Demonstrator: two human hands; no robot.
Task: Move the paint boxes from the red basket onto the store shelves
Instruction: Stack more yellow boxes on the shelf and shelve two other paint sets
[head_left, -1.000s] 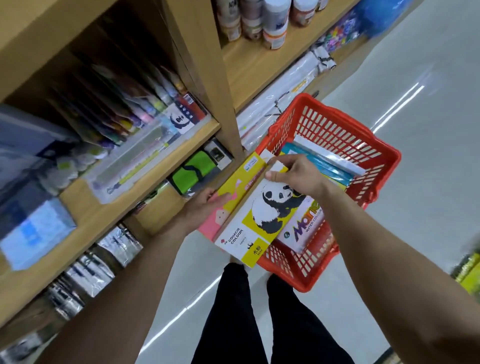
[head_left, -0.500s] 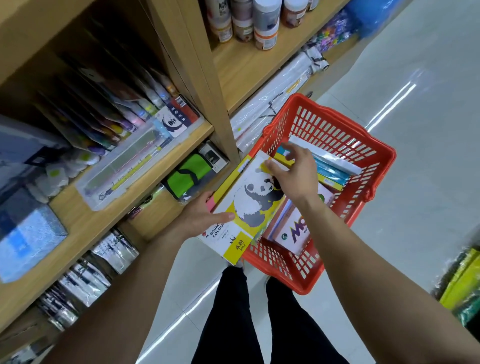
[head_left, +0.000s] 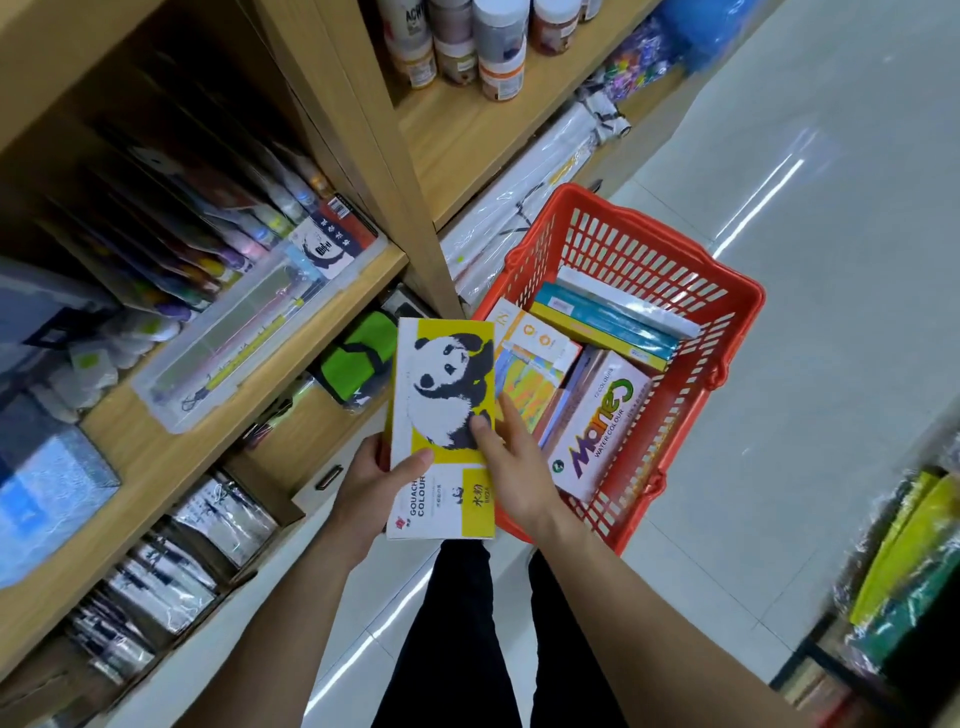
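A yellow and white panda gouache box (head_left: 441, 415) is held upright in front of me, left of the red basket (head_left: 675, 270). My left hand (head_left: 371, 478) grips its lower left edge, thumb on the front. My right hand (head_left: 511, 462) rests on its lower right edge with thumb and fingers spread. Another box seems to lie behind the panda box, mostly hidden. In the basket lie a white Maries water colour box (head_left: 597, 431), an orange-patterned box (head_left: 535, 374) and teal and yellow boxes (head_left: 608, 322).
Wooden shelves (head_left: 208, 415) stand on the left with a clear plastic case (head_left: 249, 338), paint tubes, a green pouch (head_left: 358, 358) and wrapped packs below. Paint jars (head_left: 467, 47) stand on the upper right shelf. Pale tiled floor (head_left: 831, 260) lies right of the basket.
The panda box has come out of the basket and turned upright, to the left. My right hand slid from its top end down to its lower right edge. The view shifted downward.
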